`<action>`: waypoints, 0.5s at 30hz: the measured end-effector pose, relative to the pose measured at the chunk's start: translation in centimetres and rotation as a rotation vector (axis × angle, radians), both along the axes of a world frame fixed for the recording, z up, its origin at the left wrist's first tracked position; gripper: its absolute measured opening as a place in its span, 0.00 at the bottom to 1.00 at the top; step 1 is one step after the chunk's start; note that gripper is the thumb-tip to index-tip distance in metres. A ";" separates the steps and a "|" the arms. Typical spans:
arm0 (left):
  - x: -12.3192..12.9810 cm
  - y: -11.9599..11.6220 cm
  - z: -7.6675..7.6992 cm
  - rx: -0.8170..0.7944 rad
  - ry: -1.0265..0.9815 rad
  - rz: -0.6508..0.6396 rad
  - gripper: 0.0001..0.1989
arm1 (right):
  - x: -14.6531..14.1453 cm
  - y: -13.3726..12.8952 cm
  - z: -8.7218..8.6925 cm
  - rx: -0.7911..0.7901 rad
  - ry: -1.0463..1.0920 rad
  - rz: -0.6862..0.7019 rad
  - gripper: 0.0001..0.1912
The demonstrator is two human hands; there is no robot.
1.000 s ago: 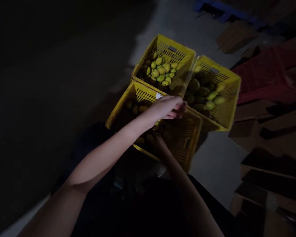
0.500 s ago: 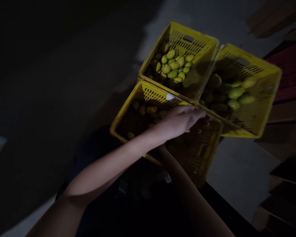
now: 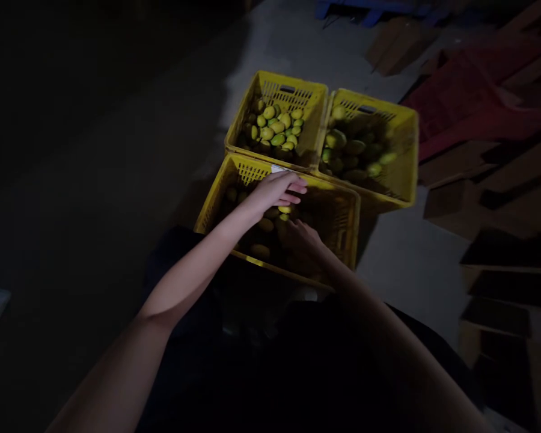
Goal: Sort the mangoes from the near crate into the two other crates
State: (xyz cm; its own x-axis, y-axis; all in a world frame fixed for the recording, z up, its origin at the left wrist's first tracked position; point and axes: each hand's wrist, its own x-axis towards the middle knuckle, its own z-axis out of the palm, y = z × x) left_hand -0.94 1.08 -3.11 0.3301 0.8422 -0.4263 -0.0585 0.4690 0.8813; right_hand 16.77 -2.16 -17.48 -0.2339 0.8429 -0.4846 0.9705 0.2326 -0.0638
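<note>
My left hand (image 3: 281, 189) hovers over the near yellow crate (image 3: 355, 240), palm down, fingers apart and holding nothing. Just below its fingers, a bright yellow oval fruit (image 3: 284, 210), lemon-like, catches the light. My right hand (image 3: 305, 236) reaches down inside the same crate, beside the fruit there. Its fingers are in deep shadow, so a grip cannot be made out. More oval fruit (image 3: 260, 251) lies dim in this crate.
Two more yellow crates adjoin the far side: the left crate (image 3: 321, 135) with yellow-green fruit (image 3: 277, 127), the right crate (image 3: 412, 159) with larger-looking fruit (image 3: 336, 139). Right of them are a red crate (image 3: 460, 90) and cardboard boxes (image 3: 451, 207). A blue pallet (image 3: 374, 12) lies beyond.
My left hand has drawn back from beside the right crate to over the near crate. My right hand, hidden behind the left arm before, now shows. The crates look smaller as the view shifted.
</note>
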 end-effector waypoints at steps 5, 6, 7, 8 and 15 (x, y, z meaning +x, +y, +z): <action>-0.6 -0.4 -1.0 0.064 0.099 -0.014 0.12 | 1.1 -0.1 7.2 0.371 0.309 -0.140 0.29; -0.7 -0.4 -1.3 0.073 0.133 -0.021 0.12 | 1.4 -0.2 8.2 0.444 0.407 -0.190 0.30; -0.8 -0.4 -1.7 0.080 0.173 -0.036 0.12 | 1.6 -0.3 9.0 0.504 0.508 -0.262 0.30; -0.9 -0.3 -2.1 0.091 0.218 -0.061 0.13 | 1.8 -0.4 9.7 0.551 0.617 -0.352 0.29; -0.7 -0.3 -7.7 0.283 0.983 -0.447 0.11 | 1.5 -0.8 13.0 0.285 1.518 -0.918 0.20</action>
